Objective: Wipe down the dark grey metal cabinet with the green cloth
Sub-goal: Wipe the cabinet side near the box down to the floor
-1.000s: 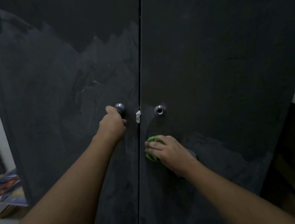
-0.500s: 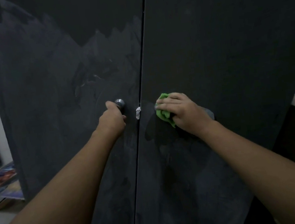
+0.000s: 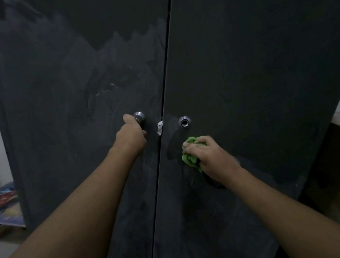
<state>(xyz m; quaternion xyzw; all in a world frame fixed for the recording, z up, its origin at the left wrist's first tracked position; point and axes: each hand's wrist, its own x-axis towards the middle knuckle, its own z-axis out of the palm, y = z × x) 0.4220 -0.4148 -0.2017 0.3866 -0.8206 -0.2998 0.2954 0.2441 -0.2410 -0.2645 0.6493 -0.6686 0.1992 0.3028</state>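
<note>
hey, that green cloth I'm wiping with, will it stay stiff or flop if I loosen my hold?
The green cloth looks soft: it bunches in folds under the right hand, so it would probably flop. It likely weighs little. Pressed against the cabinet door, it probably slides easily.

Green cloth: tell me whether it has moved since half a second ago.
Yes. The green cloth in the right hand has dropped from level with the right door's keyhole to below it, staying on that door.

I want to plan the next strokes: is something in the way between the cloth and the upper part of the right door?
Only the round metal fitting, just above the green cloth that the right hand presses on the right door. Above it, the door looks bare. The left hand holds the knob on the other door.
</note>
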